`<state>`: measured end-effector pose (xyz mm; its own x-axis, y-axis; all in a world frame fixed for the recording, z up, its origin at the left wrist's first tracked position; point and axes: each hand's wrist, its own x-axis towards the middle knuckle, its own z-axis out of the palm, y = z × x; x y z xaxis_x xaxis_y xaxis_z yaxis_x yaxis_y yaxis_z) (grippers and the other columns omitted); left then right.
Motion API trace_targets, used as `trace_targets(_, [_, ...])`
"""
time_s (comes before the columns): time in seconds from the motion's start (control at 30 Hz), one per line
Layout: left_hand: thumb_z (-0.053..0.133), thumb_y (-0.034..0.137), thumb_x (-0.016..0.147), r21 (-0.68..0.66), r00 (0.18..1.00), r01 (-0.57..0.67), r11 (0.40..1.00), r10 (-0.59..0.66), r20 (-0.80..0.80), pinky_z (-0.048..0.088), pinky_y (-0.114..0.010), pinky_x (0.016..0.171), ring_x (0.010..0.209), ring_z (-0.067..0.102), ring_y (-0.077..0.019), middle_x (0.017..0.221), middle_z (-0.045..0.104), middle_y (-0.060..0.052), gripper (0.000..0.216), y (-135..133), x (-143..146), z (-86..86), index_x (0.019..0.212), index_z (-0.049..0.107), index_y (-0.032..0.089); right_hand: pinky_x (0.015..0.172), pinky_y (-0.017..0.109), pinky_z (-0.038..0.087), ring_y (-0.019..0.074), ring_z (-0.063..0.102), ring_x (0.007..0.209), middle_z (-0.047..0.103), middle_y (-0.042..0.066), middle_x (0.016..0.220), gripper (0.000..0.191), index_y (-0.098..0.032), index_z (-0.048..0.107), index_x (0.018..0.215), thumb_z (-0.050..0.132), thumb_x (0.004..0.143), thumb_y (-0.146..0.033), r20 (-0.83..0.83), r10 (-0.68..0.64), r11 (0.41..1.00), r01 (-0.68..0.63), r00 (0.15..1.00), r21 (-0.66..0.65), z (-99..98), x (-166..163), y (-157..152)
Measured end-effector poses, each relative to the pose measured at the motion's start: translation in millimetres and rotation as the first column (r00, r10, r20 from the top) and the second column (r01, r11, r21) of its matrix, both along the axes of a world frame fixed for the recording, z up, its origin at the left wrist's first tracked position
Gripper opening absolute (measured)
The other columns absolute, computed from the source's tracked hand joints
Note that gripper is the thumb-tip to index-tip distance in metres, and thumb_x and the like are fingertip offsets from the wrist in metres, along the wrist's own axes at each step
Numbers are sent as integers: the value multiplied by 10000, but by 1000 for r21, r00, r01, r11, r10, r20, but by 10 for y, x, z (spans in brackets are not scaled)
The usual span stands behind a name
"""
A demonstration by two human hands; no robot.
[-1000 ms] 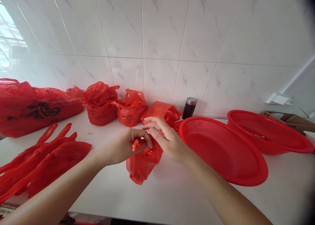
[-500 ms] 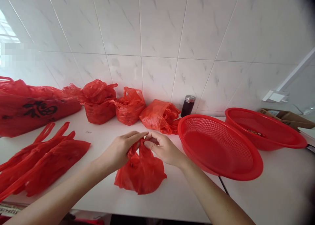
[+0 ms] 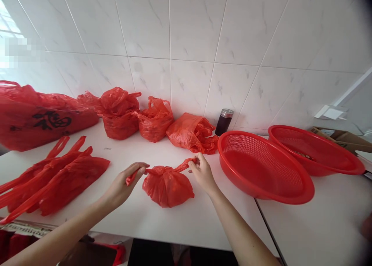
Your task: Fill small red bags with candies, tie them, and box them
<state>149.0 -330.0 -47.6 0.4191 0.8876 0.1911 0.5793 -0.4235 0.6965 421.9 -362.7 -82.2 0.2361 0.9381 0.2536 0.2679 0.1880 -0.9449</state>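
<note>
A small, bulging red plastic bag (image 3: 169, 188) rests on the white table, its neck gathered and crossed at the top. My left hand (image 3: 125, 182) is closed on one of its handles, which is drawn out to the left, with a loose end poking past the fingers. On the other side, my right hand (image 3: 202, 172) pinches the second handle and draws it up to the right. Both handles look taut. What the bag contains is hidden.
Flat red bags (image 3: 66, 180) lie at left, near a large red bag (image 3: 52, 122) with black writing. Filled red bags (image 3: 155, 120) line the wall beside a dark flask (image 3: 224, 122). Right stand a red perforated basket (image 3: 261, 169), another red basket (image 3: 316, 151) and a cardboard box (image 3: 343, 139).
My hands have moved apart, pulling the handles outward to either side. The bag's neck has cinched tight and its body has become rounder. The view has shifted slightly.
</note>
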Motion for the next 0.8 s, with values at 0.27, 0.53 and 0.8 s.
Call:
trace_targets(0.27, [421,414,924,18,969,198,980,-193,-155,469,-339,922,1090,605,-225,1146,669,-64,298,234,482,-361,1141,539,249,833,364,454,251,580,1006,605,108,1135,589,-228,401,1349,598,831,-427,485,-11,992,70,875,-105,-139,-437,-172])
trace_targets(0.53, [268,391,994,80,931,44,996,-12,-365,465,-328,734,796,650,-199,918,689,-26,339,513,650,-572,974,575,248,621,251,324,169,578,703,661,7,802,208,-247,564,1030,405,903,-207,668,-23,965,191,744,-179,-402,-161,105])
trace_targets(0.8, [554,366,925,20,833,-3,1000,13,-553,545,-387,785,895,643,-186,1079,647,-77,304,810,818,-693,1143,601,160,624,262,308,160,583,707,684,-2,814,266,-247,578,1041,398,881,-134,703,-20,939,255,711,-231,-567,91,330])
